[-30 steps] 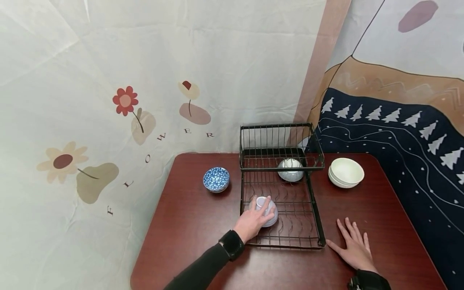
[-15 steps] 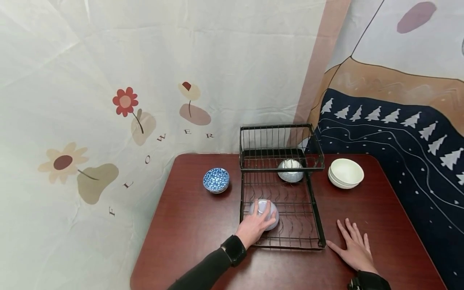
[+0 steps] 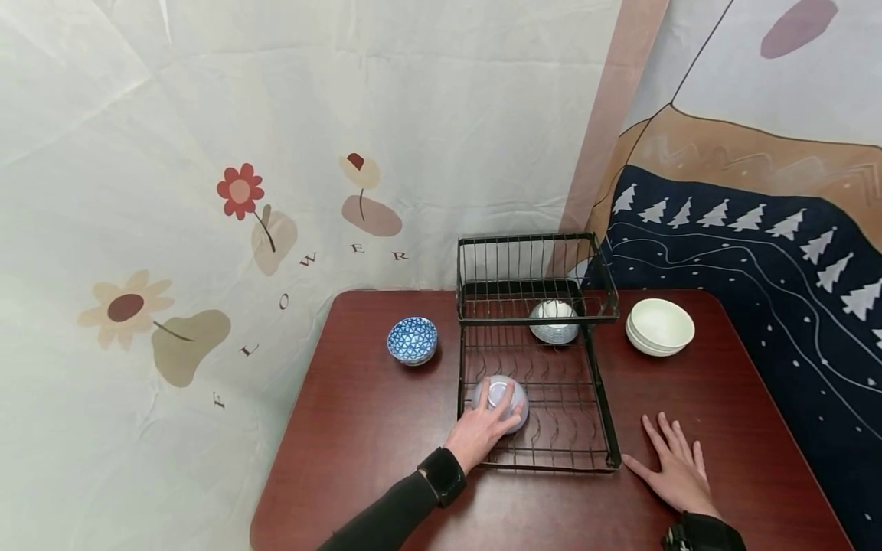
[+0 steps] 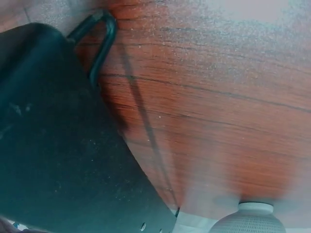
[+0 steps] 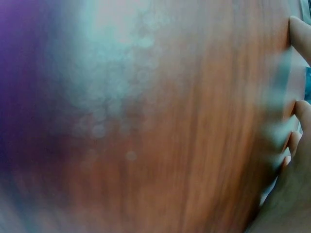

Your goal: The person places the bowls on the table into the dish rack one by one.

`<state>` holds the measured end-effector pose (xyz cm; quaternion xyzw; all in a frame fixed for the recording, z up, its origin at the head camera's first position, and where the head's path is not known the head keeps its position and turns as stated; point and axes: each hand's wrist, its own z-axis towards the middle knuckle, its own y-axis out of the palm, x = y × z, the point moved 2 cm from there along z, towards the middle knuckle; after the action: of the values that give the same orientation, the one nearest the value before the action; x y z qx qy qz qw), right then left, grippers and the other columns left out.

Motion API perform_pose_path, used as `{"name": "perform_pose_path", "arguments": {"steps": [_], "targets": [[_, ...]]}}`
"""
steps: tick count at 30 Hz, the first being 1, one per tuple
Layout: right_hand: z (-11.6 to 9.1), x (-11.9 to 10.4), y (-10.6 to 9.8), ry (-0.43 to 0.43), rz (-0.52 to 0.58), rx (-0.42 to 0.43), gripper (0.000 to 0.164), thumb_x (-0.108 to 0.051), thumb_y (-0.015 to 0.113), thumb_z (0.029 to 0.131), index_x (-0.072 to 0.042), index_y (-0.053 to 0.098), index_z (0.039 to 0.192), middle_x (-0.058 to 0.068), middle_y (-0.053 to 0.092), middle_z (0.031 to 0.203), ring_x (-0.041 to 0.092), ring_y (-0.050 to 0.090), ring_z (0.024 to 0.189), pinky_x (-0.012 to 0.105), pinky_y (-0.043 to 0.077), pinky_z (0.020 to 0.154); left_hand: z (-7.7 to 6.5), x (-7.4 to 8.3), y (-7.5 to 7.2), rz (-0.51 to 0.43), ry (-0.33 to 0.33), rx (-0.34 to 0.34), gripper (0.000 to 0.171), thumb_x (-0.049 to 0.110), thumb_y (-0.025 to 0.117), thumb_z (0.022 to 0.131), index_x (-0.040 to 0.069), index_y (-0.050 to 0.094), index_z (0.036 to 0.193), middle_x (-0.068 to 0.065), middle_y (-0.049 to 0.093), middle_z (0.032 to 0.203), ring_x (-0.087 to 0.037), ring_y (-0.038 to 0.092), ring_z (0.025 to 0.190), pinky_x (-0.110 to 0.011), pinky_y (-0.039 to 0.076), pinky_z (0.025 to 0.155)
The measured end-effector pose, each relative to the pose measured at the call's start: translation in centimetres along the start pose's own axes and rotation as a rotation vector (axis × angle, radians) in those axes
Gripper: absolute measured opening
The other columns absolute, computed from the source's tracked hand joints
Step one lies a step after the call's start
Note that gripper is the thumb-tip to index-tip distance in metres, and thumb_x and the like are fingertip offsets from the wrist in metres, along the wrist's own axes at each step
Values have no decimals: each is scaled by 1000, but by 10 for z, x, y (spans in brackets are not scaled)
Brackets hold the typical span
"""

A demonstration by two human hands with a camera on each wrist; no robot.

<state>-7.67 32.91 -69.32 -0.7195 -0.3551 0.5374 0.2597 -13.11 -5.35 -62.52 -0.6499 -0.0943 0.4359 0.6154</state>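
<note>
In the head view, my left hand (image 3: pixel 478 431) lies over a pale, translucent bowl (image 3: pixel 521 399), its fingers spread and bent across it. That bowl is upside down with its foot ring up, at the left front of the black dish rack's (image 3: pixel 608 421) lower tier. My thumb is hidden. Flat on the table to the right of the rack, my right hand (image 3: pixel 678 474) spreads its fingers and holds nothing. Some of its fingertips (image 5: pixel 300 36) show at the right wrist view's edge. A dark metal part of the rack (image 4: pixel 73 136) fills much of the left wrist view.
Blue-patterned stacked bowls (image 3: pixel 412 341) stand left of the rack, and cream stacked bowls (image 3: pixel 660 327) to its right. An upside-down ribbed bowl (image 3: pixel 555 332) sits at the lower tier's back, partly behind the raised basket (image 3: pixel 530 264). Printed cloth (image 3: pixel 386 99) hangs behind the brown table (image 3: pixel 358 428).
Over the last second the bowl under my left hand has shifted slightly toward the rack's front, and the fingers have moved with it. My right hand stays in place.
</note>
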Motion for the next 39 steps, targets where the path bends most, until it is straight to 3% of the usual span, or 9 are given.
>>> {"name": "perform_pose_path", "arguments": {"steps": [8,14,18,24,29,35,39], "targets": [[-1,3,2,-20,7,28,112,-68,66,101,-7,11,177,35,-3,181,61,-13,166,81,-20,126,1,-8,-2,-191,-14,12,69,39,81,97,39,57,161,-5,47,175,-44,59,149,-19,62,64],[0,3,0,-14,-2,33,112,-68,67,101,-6,13,177,35,-1,181,61,-11,166,82,-19,126,6,-13,7,-172,-44,100,57,34,73,107,41,57,161,-1,50,173,-41,58,151,-22,63,67],[0,1,0,1,-3,10,112,-67,67,101,-5,12,177,35,-2,181,61,-12,166,81,-20,126,16,-17,13,-125,-81,117,56,33,74,106,42,58,159,5,57,166,-39,58,151,-28,67,84],[0,-2,-1,2,9,0,112,-67,67,102,-5,11,177,34,-5,181,60,-15,166,77,-24,127,46,-32,12,1,-125,-4,57,37,67,109,43,52,164,9,57,163,-23,54,155,-39,58,115],[1,-1,-3,-13,3,28,111,-66,67,102,-6,11,177,34,-4,182,60,-14,167,77,-24,128,69,-49,12,-11,-155,-101,59,42,61,112,38,45,169,7,52,171,-17,51,158,-40,51,124],[1,-1,0,-24,16,38,110,-65,67,102,-7,13,177,34,-2,182,60,-12,167,78,-22,128,84,-66,26,-68,-151,-228,66,54,59,112,42,36,172,3,33,183,-19,37,168,-40,36,136],[0,-2,1,-17,19,29,110,-64,69,101,-6,14,177,34,-1,182,60,-12,167,78,-21,128,90,-74,31,-31,-162,-246,67,55,58,112,41,36,173,12,34,182,-13,42,165,-38,38,135]]}}
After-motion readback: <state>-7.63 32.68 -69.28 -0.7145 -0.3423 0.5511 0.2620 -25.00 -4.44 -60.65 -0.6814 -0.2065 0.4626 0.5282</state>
